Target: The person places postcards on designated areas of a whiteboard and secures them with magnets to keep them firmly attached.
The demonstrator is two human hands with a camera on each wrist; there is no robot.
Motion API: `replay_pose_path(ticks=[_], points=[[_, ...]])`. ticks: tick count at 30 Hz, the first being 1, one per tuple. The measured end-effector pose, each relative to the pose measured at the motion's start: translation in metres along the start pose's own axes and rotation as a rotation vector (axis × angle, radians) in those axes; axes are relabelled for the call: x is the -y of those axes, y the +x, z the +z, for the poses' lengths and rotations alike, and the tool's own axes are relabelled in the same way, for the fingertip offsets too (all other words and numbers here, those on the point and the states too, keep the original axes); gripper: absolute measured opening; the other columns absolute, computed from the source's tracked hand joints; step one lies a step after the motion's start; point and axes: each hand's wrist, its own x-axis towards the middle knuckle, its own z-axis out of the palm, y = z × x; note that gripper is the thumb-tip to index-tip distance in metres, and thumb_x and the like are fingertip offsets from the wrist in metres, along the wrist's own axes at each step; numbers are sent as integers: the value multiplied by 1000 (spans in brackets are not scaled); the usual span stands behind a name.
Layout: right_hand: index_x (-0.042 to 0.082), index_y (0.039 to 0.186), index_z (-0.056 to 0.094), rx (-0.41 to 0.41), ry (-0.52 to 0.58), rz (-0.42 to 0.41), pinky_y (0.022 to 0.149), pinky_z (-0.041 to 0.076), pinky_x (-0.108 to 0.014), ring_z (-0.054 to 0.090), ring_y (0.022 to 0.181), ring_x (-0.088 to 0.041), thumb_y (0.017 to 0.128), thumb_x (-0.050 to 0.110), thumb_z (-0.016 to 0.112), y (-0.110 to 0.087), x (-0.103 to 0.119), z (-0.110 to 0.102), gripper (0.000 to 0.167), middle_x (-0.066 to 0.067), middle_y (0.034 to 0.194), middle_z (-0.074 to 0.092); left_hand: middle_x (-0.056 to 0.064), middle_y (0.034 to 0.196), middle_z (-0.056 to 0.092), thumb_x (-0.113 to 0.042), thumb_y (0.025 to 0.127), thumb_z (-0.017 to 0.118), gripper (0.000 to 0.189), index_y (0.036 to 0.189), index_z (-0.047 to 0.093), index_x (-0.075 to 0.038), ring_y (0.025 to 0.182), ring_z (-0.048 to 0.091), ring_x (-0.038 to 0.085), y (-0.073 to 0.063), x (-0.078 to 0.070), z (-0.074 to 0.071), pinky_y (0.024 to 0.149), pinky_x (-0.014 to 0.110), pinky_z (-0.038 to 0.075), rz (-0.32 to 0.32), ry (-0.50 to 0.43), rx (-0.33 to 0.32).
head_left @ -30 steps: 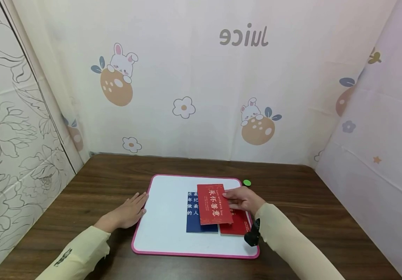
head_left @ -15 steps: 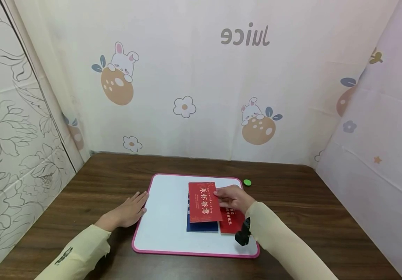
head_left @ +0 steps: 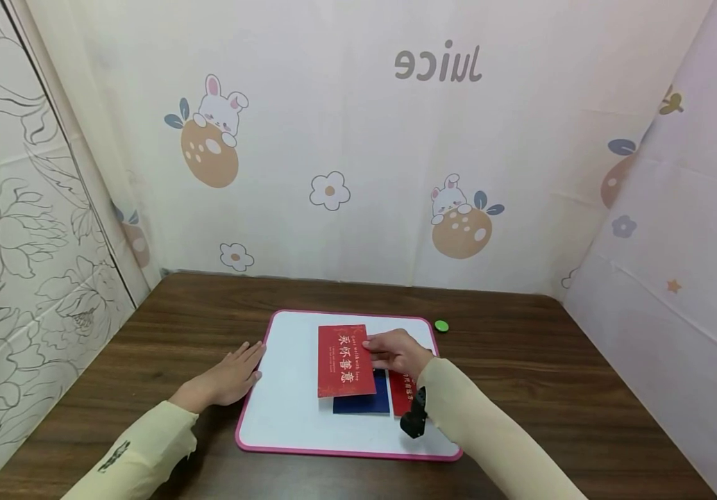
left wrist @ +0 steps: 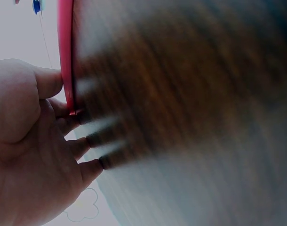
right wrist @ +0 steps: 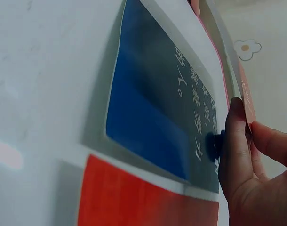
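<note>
My right hand (head_left: 395, 351) pinches a red card (head_left: 341, 361) with Chinese lettering by its right edge, thumb on top. The card hovers over the whiteboard (head_left: 283, 410), partly covering a dark blue card (head_left: 364, 404). A second red card (head_left: 403, 401) lies to the right of the blue one, half hidden under my right hand and sleeve. In the right wrist view, a small blue knob-like piece (right wrist: 220, 143) shows beside my fingers. My left hand (head_left: 230, 378) lies flat with straight fingers, touching the whiteboard's pink left edge (left wrist: 66, 56).
A green round piece (head_left: 441, 326) sits on the wooden table (head_left: 520, 361) just past the board's far right corner. A printed curtain (head_left: 370, 236) hangs behind the table, with more fabric on both sides.
My right hand has carried the red card leftward, from over the gap between the two lying cards to beyond the blue card's left side. The left hand stays put.
</note>
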Motion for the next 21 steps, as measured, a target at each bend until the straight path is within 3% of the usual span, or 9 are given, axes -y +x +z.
replay_pose_path(ticks=[21], points=[[-3, 122, 60, 33, -2, -22, 71, 56, -35, 70, 83, -29, 88, 4, 67, 2, -2, 34, 36, -19, 98, 68, 30, 150, 23, -15, 100, 47, 55, 145, 27, 10, 138, 16, 48, 0, 0, 1, 106, 64, 16, -24, -2, -11]])
